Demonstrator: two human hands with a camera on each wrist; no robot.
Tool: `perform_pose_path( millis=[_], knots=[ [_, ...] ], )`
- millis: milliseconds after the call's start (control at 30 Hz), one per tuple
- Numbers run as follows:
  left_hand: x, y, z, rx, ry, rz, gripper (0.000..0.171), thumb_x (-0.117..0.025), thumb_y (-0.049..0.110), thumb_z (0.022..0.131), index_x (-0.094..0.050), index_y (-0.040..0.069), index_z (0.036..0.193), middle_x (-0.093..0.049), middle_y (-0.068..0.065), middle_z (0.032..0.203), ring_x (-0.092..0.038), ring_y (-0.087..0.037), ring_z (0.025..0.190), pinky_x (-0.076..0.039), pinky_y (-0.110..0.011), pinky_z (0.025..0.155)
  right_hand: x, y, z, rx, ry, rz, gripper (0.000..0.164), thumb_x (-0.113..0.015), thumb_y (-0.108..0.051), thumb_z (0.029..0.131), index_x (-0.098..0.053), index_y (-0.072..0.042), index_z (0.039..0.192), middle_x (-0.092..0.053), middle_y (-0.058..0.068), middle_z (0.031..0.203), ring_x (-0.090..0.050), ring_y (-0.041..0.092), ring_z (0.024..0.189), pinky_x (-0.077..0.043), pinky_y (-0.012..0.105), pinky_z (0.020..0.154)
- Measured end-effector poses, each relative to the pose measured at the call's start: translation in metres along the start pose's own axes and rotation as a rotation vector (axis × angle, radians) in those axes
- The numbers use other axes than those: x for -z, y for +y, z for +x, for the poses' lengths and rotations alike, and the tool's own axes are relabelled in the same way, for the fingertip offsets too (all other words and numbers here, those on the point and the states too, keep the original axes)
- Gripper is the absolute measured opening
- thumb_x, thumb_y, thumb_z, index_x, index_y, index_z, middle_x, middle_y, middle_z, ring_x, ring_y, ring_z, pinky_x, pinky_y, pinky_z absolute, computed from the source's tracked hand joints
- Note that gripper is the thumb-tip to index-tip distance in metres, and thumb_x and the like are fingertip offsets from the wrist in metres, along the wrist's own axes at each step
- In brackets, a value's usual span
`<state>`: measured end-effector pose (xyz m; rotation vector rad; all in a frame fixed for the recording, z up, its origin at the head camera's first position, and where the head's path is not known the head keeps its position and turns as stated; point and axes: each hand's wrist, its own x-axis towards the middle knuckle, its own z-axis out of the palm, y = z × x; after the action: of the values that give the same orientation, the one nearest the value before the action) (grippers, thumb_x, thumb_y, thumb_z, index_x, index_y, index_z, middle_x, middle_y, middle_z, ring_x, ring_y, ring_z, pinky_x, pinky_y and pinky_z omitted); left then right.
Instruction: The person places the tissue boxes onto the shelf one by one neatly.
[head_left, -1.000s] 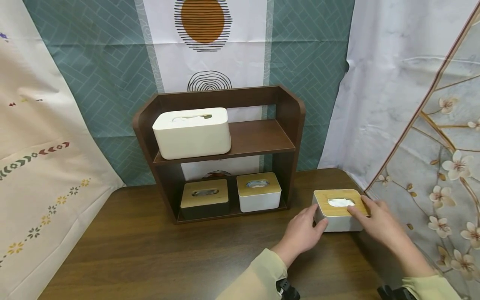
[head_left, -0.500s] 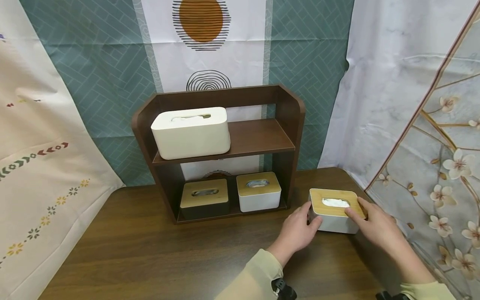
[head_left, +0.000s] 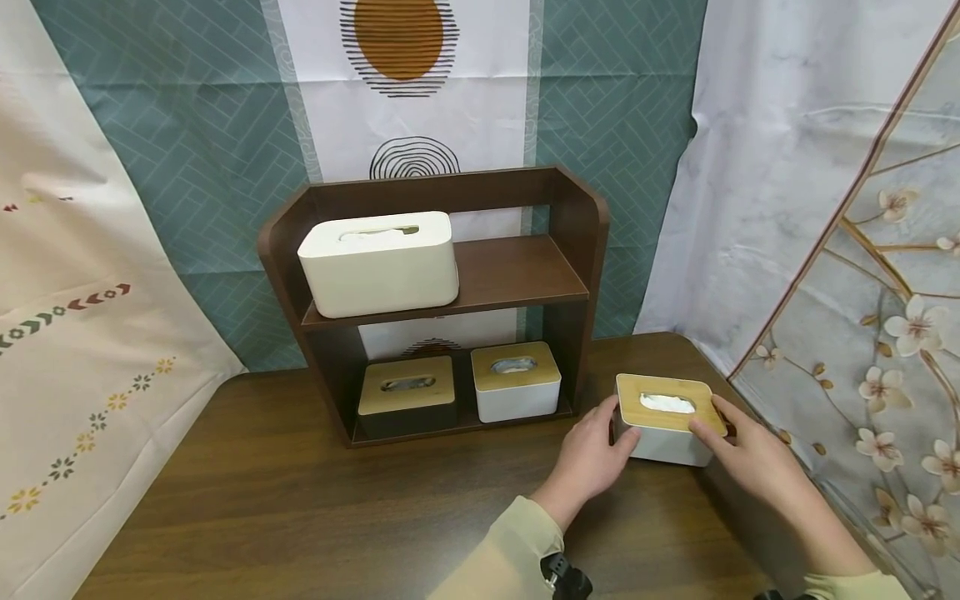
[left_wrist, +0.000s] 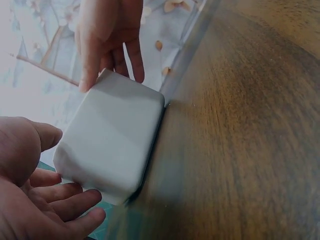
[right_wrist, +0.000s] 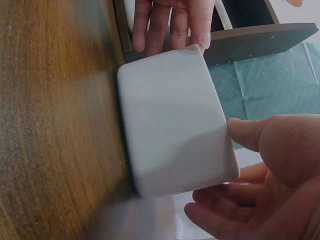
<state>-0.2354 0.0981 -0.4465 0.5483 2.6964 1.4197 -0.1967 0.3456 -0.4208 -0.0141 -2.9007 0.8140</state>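
Between my two hands, at the right of the desk, is a white tissue box (head_left: 671, 446) with a bamboo-look lid and white tissue in its oval slot. My left hand (head_left: 588, 458) holds its left end, thumb at the front corner and fingers along the side. At the right end my right hand (head_left: 757, 450) grips it, thumb on the lid's edge and fingers round the side. Both wrist views show the box's plain white front (left_wrist: 112, 132), a thin dark shadow running along its lower edge at the wood. Its far side is hidden.
Left of my hands stands a dark brown two-tier shelf (head_left: 517, 271). A large cream tissue box (head_left: 382, 279) occupies its upper tier. Below are a black tissue box (head_left: 408, 417) and a smaller white one (head_left: 517, 404), both wood-lidded. A floral curtain (head_left: 892, 375) hangs close on the right.
The tissue box has shifted slightly left and turned a little, its right end coming nearer. Both hands have moved with it. The shelf's boxes stay in place.
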Motion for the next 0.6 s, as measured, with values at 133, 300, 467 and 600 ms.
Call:
perform_pose_path(
  millis=[133,300,467,600],
  knots=[
    [0.001,-0.001,0.001,-0.009,0.020,0.005,0.060,-0.074,0.038,0.108,-0.055,0.020,0.162,-0.061,0.001,0.158,-0.058,-0.020,0.144,-0.049,-0.047,0.117,0.000,-0.001,-0.003,0.009,-0.004,0.012,0.085,-0.056,-0.049,0.115,-0.033,0.017,0.163,-0.060,0.043,0.142,-0.068,0.055,0.121,-0.055,0.067,0.091],
    [0.003,-0.001,0.002,-0.015,0.050,0.011,0.058,-0.076,0.034,0.107,-0.058,0.019,0.160,-0.063,0.000,0.156,-0.060,-0.021,0.142,-0.050,-0.048,0.116,-0.001,-0.002,-0.007,0.013,-0.013,0.024,0.085,-0.057,-0.049,0.115,-0.032,0.017,0.163,-0.059,0.043,0.143,-0.067,0.055,0.122,-0.055,0.066,0.091],
    [0.004,0.000,0.001,-0.018,0.060,0.028,0.056,-0.077,0.033,0.107,-0.060,0.019,0.159,-0.065,0.000,0.154,-0.063,-0.020,0.139,-0.052,-0.046,0.114,0.000,-0.003,-0.010,-0.002,-0.002,0.006,0.083,-0.058,-0.049,0.115,-0.038,0.015,0.162,-0.066,0.039,0.135,-0.069,0.052,0.118,-0.056,0.064,0.087],
    [0.004,0.001,0.000,-0.013,0.062,0.022,0.056,-0.078,0.032,0.106,-0.061,0.019,0.158,-0.065,0.001,0.154,-0.064,-0.018,0.138,-0.053,-0.045,0.113,0.002,-0.004,-0.014,-0.010,0.019,-0.022,0.079,-0.060,-0.050,0.114,-0.045,0.012,0.160,-0.071,0.036,0.127,-0.070,0.047,0.112,-0.055,0.062,0.082]
  ],
)
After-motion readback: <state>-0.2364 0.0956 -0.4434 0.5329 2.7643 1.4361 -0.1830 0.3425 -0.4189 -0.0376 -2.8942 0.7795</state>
